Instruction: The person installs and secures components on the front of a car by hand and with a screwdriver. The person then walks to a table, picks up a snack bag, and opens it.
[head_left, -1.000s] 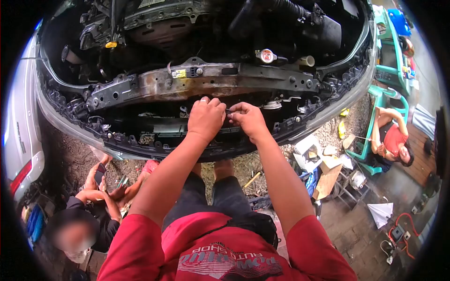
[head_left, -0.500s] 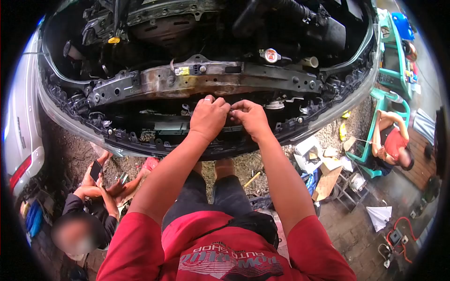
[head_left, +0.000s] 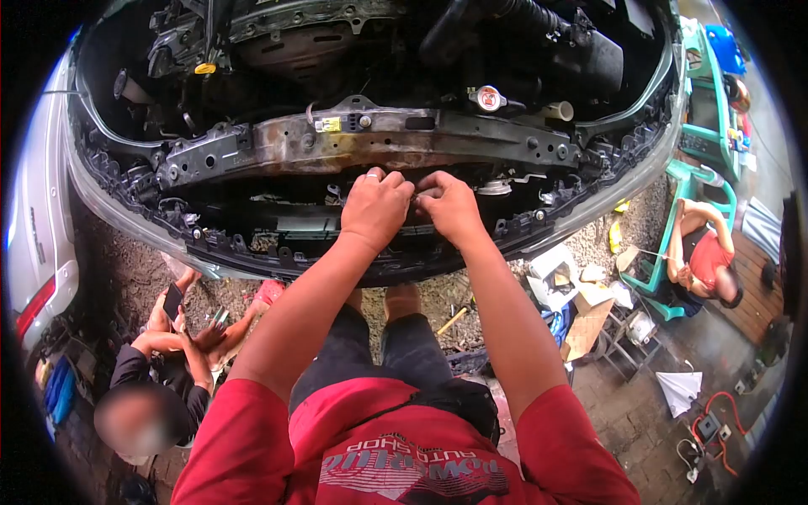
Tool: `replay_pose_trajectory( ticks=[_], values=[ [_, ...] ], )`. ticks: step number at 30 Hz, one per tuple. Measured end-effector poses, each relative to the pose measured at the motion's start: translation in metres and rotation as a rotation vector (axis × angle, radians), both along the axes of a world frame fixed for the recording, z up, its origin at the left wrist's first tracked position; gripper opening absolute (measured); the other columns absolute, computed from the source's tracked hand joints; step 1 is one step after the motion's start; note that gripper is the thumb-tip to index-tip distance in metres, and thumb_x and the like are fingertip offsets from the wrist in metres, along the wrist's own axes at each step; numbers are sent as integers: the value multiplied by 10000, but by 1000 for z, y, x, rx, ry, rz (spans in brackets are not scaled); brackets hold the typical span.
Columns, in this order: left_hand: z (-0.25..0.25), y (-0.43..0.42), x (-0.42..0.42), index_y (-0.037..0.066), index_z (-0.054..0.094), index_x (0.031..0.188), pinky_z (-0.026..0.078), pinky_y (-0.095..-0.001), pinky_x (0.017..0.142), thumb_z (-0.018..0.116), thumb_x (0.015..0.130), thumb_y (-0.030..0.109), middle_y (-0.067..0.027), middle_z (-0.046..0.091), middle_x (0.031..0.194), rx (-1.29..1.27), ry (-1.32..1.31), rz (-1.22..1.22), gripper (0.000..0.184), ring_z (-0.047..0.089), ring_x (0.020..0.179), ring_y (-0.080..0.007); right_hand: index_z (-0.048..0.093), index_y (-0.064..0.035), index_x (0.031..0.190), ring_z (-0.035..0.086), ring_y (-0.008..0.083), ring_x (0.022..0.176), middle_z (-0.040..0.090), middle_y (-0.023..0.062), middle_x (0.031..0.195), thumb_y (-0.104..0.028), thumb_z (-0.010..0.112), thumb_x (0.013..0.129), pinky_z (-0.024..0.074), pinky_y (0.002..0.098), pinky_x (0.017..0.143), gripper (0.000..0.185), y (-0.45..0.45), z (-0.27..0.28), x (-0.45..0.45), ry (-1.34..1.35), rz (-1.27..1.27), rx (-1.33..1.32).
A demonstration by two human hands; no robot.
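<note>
My left hand is closed over the gap in front of the car's rusty metal crossbar, its fingers curled and a ring on one of them. Close beside it, my right hand pinches with thumb and forefinger. Whatever either hand holds is too small or hidden to make out. A round metal car horn sits just right of my right hand. Behind the crossbar shows the radiator cap, and a yellow label is stuck near the bar's middle.
The open front of the car curves around my arms. At the lower left sits a person holding a phone; another person in red sits by a green chair at right. Cardboard and a hammer-like tool lie on the ground.
My right hand's fingertips have shifted slightly, with a little more space from my left hand. My left hand has barely moved. The seated person's phone has tilted a little.
</note>
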State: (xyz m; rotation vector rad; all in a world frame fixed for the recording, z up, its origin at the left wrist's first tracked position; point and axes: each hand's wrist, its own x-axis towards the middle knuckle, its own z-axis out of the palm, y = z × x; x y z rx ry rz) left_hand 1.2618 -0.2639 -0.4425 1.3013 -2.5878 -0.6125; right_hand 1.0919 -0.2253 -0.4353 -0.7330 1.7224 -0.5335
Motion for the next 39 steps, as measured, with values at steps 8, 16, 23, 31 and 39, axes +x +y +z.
replay_pose_trajectory(
  ticks=[8, 16, 23, 31, 39],
  values=[
    [0, -2, -2, 144, 738, 878, 565, -424, 837, 716, 870, 180, -20, 692, 940, 13, -4, -24, 43, 664, 947, -283, 743, 14, 1004, 701, 125, 729, 773, 73, 851, -17, 748, 882, 563, 310, 682, 126, 7, -9, -4, 16, 8, -38],
    [2, -3, 1, 137, 755, 907, 562, -423, 842, 710, 880, 171, -24, 705, 968, 22, 15, -20, 62, 667, 964, -286, 760, 10, 980, 681, 116, 721, 756, 71, 829, -13, 739, 876, 544, 304, 674, 109, -1, -7, -1, -8, 5, -65],
    [0, -3, 0, 141, 761, 923, 558, -428, 846, 697, 905, 187, -20, 708, 988, 43, -20, -4, 80, 667, 974, -287, 753, 11, 954, 686, 133, 689, 740, 52, 826, -3, 730, 899, 532, 296, 614, 62, -4, -2, 2, -147, -133, 67],
    [1, -2, -1, 155, 762, 914, 557, -429, 838, 705, 900, 197, -18, 706, 985, 41, -28, 1, 72, 666, 975, -285, 733, -15, 1001, 719, 149, 743, 747, 44, 899, -46, 714, 944, 554, 273, 649, 68, -4, -3, -1, -294, -255, 186],
    [2, -4, -2, 144, 756, 900, 560, -443, 830, 712, 886, 179, -25, 699, 964, 48, -27, -27, 58, 667, 959, -298, 747, 28, 923, 673, 135, 652, 727, 64, 797, -12, 731, 870, 517, 297, 573, 68, -1, -7, 11, -197, -329, 97]
  ],
)
